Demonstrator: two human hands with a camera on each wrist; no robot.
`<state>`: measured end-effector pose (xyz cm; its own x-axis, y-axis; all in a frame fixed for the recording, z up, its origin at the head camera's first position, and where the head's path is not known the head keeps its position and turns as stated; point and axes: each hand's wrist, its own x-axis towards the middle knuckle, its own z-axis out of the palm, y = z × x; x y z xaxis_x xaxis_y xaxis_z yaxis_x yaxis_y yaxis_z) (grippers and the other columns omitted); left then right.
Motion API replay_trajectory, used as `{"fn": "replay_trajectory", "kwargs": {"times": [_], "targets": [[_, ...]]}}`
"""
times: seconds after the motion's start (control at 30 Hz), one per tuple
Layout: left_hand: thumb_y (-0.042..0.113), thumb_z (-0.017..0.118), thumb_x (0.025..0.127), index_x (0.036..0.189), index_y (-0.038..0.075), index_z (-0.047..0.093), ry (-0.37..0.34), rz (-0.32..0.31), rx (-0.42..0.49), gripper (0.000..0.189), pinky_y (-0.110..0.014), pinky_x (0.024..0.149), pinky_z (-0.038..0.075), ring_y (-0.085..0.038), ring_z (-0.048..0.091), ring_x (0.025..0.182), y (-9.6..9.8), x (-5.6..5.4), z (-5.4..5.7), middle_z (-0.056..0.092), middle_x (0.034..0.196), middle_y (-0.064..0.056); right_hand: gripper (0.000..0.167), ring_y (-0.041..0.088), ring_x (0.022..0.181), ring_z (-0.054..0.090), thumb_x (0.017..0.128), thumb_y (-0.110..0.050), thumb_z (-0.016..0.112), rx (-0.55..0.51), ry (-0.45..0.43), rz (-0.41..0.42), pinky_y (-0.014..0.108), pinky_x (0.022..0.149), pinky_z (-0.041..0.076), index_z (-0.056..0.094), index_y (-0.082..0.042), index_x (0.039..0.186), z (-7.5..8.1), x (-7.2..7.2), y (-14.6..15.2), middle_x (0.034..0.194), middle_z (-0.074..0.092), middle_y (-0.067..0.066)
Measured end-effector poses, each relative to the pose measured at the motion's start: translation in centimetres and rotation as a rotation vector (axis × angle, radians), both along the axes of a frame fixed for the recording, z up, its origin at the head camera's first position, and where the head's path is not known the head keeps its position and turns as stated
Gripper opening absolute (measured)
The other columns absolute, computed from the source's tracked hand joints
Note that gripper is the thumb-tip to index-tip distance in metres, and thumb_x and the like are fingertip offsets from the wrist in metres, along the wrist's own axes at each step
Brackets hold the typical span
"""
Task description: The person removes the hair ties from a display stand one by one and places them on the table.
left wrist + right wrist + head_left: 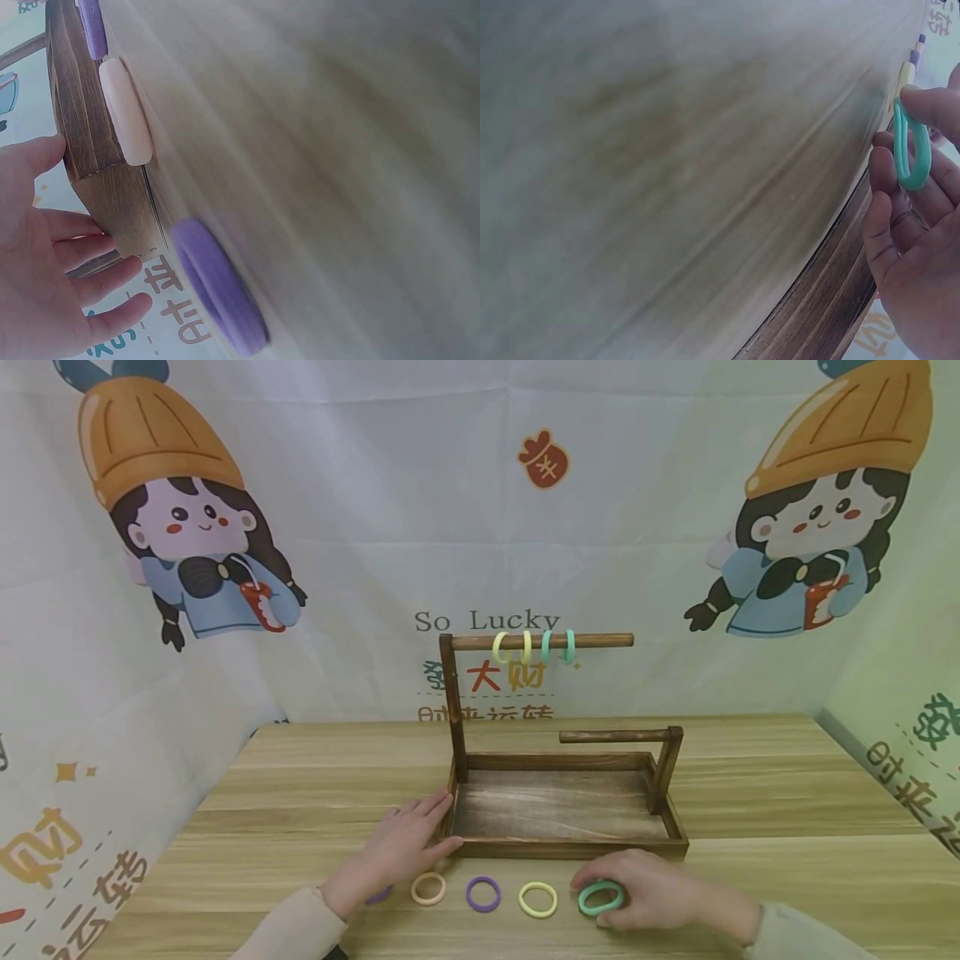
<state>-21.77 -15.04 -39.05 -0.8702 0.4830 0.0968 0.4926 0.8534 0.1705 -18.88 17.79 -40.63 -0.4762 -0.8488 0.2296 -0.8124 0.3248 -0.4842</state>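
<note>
In the head view my right hand (652,889) pinches a green hair tie (600,912) between thumb and fingers, in front of the tray. The right wrist view shows this green hair tie (920,161) squeezed into a long oval, thumb at its upper end. My left hand (405,843) touches the left front corner of the dark wooden tray (562,848) with its fingers extended. Before the tray lie a yellow hair tie (538,915), a purple hair tie (483,910), a peach hair tie (428,903) and another purple hair tie (380,897), partly hidden by the left hand.
Two wooden bars rise from the tray. On the taller upper bar (607,641) hang two yellow hair ties (527,647) and two green hair ties (570,647). The lower bar (615,737) on the right carries none. A printed cloth (375,485) stands behind the wooden table (322,777).
</note>
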Motion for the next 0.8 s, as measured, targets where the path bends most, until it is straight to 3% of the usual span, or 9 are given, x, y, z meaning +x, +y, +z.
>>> {"fn": "replay_trajectory", "kwargs": {"times": [0.33,0.8], "targets": [[0.046,0.046,0.088,0.132,0.0,0.037,0.007,0.001,-0.003,0.065,-0.056,0.091,0.029,-0.04,0.037,0.115,0.02,-0.03,0.01,0.034,0.136,-0.014,0.038,0.005,0.09,0.053,0.075,-0.021,0.069,0.028,0.12,-0.013,0.023,0.071,0.045,0.056,-0.015,0.111,-0.43,-0.07,-0.09,0.105,0.058,-0.007],[0.046,0.047,0.088,0.132,0.0,0.037,0.018,0.001,-0.007,0.065,-0.056,0.091,0.029,-0.04,0.038,0.114,0.06,-0.06,-0.04,0.035,0.135,-0.015,0.037,0.006,0.092,0.052,0.075,-0.026,0.069,0.088,0.172,-0.073,0.029,0.073,0.047,0.058,-0.017,0.109,-0.11,0.3,0.34,0.106,0.056,-0.011]]}}
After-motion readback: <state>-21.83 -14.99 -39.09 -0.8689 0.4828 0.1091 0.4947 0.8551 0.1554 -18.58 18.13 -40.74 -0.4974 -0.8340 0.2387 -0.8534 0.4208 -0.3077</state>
